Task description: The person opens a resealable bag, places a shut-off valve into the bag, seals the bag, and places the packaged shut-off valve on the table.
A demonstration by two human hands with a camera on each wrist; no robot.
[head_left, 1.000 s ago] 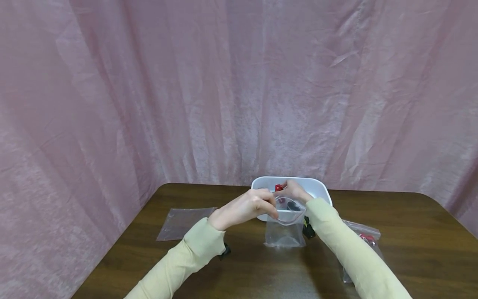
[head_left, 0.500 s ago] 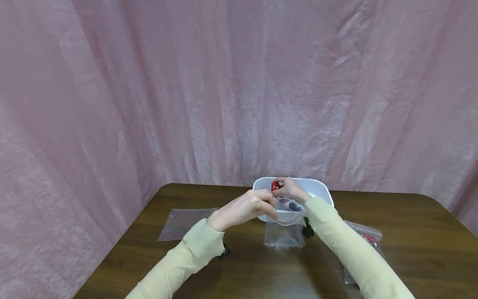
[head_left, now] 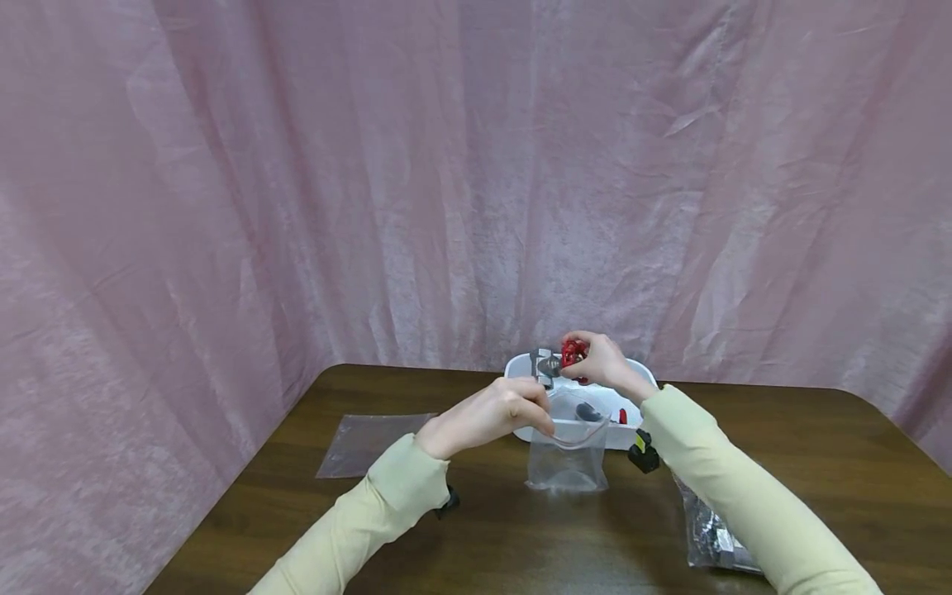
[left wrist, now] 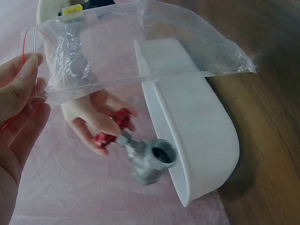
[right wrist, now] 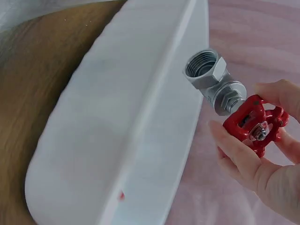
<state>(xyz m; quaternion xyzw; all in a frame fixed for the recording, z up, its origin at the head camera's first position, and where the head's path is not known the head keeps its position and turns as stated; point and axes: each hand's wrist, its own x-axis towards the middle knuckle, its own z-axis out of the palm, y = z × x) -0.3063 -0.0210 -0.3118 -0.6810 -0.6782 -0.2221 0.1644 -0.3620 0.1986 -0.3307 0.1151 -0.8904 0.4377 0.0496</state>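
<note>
My left hand (head_left: 494,413) pinches the edge of a clear zip bag (head_left: 567,471), whose mouth is held open in front of a white tub (left wrist: 201,117). The bag's red zip line shows beside the fingers in the left wrist view. With thumb and fingers, my right hand (head_left: 606,365) grips the red handwheel (right wrist: 248,123) of a metal gate valve (right wrist: 213,82). The valve is raised over the tub, its threaded opening turned away from the hand. Inside the tub lie a dark grey piece (head_left: 587,411) and a small red piece (head_left: 622,416).
Another clear bag (head_left: 372,445) lies flat on the wooden table (head_left: 521,545) at the left. A bag with metal parts (head_left: 717,537) lies at the right, partly under the right sleeve. Behind the table hangs a pink curtain (head_left: 446,182).
My right hand has lifted the valve up out of the tub and moved slightly right, bringing its metal body into sight. My left hand and the bag have hardly moved.
</note>
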